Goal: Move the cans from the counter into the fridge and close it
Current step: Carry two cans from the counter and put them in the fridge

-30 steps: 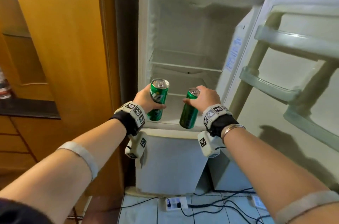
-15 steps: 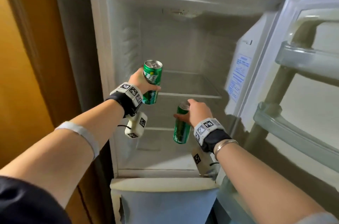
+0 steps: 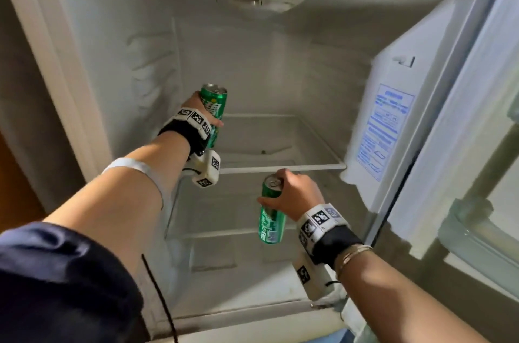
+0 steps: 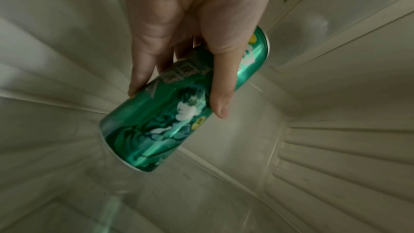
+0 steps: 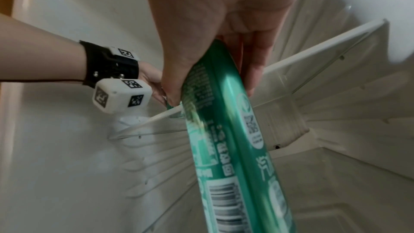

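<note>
Two slim green cans are held inside the open fridge (image 3: pixel 280 67). My left hand (image 3: pixel 202 109) grips one green can (image 3: pixel 214 109) upright above the upper glass shelf (image 3: pixel 280 167), near the left wall; in the left wrist view the fingers (image 4: pixel 219 98) wrap round this can (image 4: pixel 170 112). My right hand (image 3: pixel 292 196) holds the second can (image 3: pixel 271 219) by its upper part, lower down and in front of the shelf edge. In the right wrist view that can (image 5: pixel 228 139) hangs from my right hand (image 5: pixel 212 84), with the left wrist to its left.
The fridge door (image 3: pixel 483 146) stands open at the right, its racks (image 3: pixel 474 230) close to my right forearm. A blue label (image 3: pixel 384 129) is on the right inner wall. A lower glass shelf (image 3: pixel 224 234) and the fridge floor lie below the cans.
Both hands have moved forward into the fridge with their cans. The left can rose to above the upper shelf; the right can stays lower, in front of the shelf edge.
</note>
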Demonstrator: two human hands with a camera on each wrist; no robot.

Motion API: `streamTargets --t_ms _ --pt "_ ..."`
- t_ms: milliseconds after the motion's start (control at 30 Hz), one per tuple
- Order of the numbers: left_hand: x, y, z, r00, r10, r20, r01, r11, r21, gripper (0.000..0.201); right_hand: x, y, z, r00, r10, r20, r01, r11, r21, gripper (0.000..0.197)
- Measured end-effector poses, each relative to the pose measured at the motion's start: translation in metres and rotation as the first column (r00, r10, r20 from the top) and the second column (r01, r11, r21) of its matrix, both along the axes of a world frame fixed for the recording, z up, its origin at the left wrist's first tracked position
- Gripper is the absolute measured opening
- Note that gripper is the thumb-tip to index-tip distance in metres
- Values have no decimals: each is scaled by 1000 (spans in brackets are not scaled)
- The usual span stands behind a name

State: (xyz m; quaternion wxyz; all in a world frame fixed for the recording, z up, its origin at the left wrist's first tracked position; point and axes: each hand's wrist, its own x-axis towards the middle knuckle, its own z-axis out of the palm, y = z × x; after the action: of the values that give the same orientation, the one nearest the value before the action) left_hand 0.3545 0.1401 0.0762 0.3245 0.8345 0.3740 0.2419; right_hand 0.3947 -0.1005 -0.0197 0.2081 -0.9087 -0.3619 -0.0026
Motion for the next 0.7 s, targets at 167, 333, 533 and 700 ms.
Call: streamTargets --t_ms 167,333,533,700 --pt "22 29 -9 999 18 49 -14 997 -71 67 5 11 -6 1000 -1 -2 1 1000 -25 62" --pt "29 36 -13 989 96 116 -82 989 -124 47 3 14 -7 1000 17 -15 -18 1000 -22 64" --pt "14 30 -16 987 155 45 -154 987 -38 72 0 15 -3 1000 31 2 -31 1000 -3 62" --pt "-5 15 -11 987 155 32 -155 988 -6 68 -10 14 14 999 51 15 -50 998 -35 69"
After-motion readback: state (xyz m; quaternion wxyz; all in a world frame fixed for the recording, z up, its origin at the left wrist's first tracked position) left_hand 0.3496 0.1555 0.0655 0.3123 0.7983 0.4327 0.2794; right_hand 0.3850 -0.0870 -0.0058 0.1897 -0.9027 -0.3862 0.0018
